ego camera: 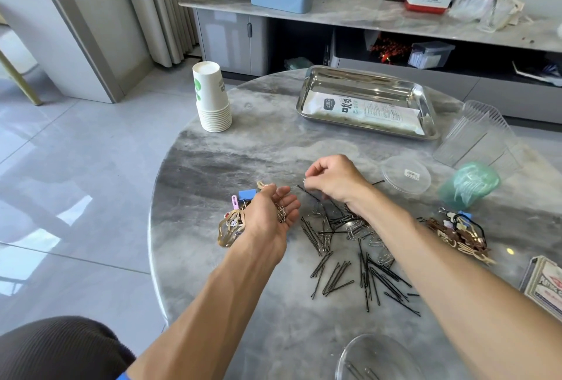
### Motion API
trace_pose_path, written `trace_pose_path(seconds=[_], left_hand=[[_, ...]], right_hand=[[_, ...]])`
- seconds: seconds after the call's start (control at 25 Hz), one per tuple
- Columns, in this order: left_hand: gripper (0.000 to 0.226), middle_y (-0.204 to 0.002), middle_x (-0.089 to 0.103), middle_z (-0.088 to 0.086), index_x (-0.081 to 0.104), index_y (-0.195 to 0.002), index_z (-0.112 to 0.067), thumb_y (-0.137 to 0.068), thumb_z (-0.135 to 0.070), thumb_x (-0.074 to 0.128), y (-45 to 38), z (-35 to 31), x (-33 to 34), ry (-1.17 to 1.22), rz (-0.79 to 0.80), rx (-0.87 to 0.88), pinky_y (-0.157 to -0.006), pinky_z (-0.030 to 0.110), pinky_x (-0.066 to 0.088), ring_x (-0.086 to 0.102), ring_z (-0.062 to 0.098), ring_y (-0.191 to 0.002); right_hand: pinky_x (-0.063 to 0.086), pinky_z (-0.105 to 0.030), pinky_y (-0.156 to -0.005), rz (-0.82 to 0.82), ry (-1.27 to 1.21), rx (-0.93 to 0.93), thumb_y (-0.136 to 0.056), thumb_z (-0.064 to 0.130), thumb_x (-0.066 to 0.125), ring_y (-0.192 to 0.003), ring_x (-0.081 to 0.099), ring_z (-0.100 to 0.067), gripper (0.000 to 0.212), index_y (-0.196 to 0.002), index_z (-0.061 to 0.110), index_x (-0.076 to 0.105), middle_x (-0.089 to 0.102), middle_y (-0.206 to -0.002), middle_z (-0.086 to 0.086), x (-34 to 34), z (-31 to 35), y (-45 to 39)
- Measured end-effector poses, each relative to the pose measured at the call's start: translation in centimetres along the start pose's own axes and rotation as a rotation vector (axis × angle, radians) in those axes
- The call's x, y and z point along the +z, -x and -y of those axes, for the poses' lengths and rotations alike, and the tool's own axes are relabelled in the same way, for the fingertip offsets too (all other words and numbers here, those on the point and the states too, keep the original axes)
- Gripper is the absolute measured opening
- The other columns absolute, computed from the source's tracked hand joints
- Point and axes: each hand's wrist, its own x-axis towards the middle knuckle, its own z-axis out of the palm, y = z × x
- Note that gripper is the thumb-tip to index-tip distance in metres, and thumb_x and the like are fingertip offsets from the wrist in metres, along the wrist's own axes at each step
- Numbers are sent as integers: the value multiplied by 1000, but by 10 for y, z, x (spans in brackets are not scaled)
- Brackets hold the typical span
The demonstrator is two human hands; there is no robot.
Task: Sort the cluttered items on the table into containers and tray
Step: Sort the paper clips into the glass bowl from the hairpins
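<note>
Right hand (334, 180): pinches a paper clip (304, 180) mid-table, beside a bobby pin (308, 192).
Left hand (275, 209): cupped palm-up, just left, holding clips (281, 212).

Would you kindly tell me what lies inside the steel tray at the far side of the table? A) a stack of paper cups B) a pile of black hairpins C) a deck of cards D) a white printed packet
D: the steel tray holds only a flat white printed packet; the paper cups stand on the table to its left.
</note>
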Motion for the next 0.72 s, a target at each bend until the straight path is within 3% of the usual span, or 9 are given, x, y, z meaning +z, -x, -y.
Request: trace_pose_path(seconds=[0.12, 0.24, 0.36, 0.44, 0.52, 0.72], left_hand=[[34, -70, 60, 9, 59, -84, -3, -104, -19, 37, 7, 2, 11, 19, 23, 2, -58, 24, 48, 59, 17, -56], [37, -68, 55, 7, 58, -78, -5, -103, -19, 35, 13, 1, 14, 1, 38, -27, -42, 18, 36, 50, 12, -48], [36, -62, 45, 2, 55, -73, -8, -103, -21, 38, 15, 1, 6, -39, 25, -49, -30, 15, 20, 37, 6, -37], [36, -62, 43, 0, 55, -72, -10, -102, -22, 40, 17, 2, 0, -72, 27, -52, -30, 15, 17, 34, 6, -38], [35, -63, 42, 0, 55, -73, -11, -102, -23, 41, 18, 3, -4, -85, 33, -51, -31, 15, 17, 34, 6, -41], [34, -63, 42, 0, 56, -73, -10, -102, -22, 42, 18, 6, -5, -109, 37, -42, -33, 16, 18, 36, 7, -42]], right_hand=[[48, -22, -50, 179, -198, -100, -74, 1, 75, -58, 63, -10, 12, -78, 11, 70, 70, -65, -2, -12, 11, 26], [46, -14, -55, 38, 80, -267, -79, 11, 76, -59, 59, 2, 9, -78, 19, 73, 69, -66, 10, -28, 1, 51], [45, -21, -64, 58, 453, -293, -81, 27, 75, -67, 59, -1, 4, -82, 25, 71, 68, -75, 12, -30, -25, 79], [46, -28, -63, 17, 611, -215, -76, 52, 75, -70, 60, -9, 30, -76, 23, 65, 66, -74, 10, -20, -41, 92], [45, -30, -61, -55, 667, -163, -71, 64, 73, -73, 61, -17, 45, -72, 21, 60, 66, -75, 4, -6, -51, 93], [44, -29, -69, -79, 607, -91, -82, 38, 70, -87, 64, -24, 19, -74, 22, 62, 68, -88, -2, 7, -57, 81]])
